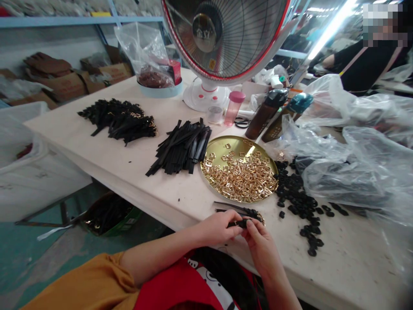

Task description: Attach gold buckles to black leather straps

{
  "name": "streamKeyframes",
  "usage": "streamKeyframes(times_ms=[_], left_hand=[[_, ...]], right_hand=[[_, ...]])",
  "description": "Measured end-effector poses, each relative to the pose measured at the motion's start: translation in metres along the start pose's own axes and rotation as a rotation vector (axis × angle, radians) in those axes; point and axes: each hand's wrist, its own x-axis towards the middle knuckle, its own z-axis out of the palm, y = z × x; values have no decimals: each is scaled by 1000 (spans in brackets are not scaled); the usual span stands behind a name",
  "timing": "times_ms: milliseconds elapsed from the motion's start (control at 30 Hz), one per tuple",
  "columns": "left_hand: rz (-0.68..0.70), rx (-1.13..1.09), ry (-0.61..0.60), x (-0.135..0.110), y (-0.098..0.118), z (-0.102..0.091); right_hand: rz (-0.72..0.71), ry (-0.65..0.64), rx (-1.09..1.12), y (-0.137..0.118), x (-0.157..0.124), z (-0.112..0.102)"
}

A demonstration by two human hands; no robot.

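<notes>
Close to the table's front edge, my left hand [222, 228] and my right hand [258, 239] meet around a short black strap [238, 223]. The fingers of both are closed on it, and the fingertips hide part of it. Just behind them lie a few black straps [237, 208] with gold-coloured metal at their right end. Beyond these sits a round gold tray [237, 141] heaped with small gold buckles [247, 176]. A pile of flat black strips [182, 148] lies left of the tray. Small black loops [295, 193] are scattered to its right.
A bundle of black straps with buckles [121, 120] lies at the far left of the table [129, 163]. Behind the tray stand a fan-shaped heater [222, 38], a pink-lidded bottle [234, 110] and two dark bottles [266, 114]. Clear plastic bags [355, 168] cover the right side. A person [368, 64] sits beyond.
</notes>
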Motion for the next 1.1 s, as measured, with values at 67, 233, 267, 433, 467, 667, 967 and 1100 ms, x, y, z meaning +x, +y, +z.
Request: streamKeyframes(times_ms=[67,233,267,433,467,667,967,1100], left_hand=[[-2,-47,-7,-3,0,-2],[-22,-136,12,-4,-2,-4],[-31,-165,4,-4,-2,-4],[-105,-314,-104,-5,0,-7],[-114,-337,-120,-6,1,-8],[-141,-192,-67,-13,3,-9],[-151,28,-95,-16,1,-11],[-159,268,-37,-21,0,-14]], right_hand=[[-2,21,45,3,-2,2],[-7,-32,-48,4,-9,10],[-26,-37,-82,3,-11,10],[-43,-82,-8,-3,-15,10],[-18,-115,15,-3,-15,10],[212,-277,38,2,-14,8],[287,-388,68,-1,-22,12],[142,-229,-9,1,-19,11]])
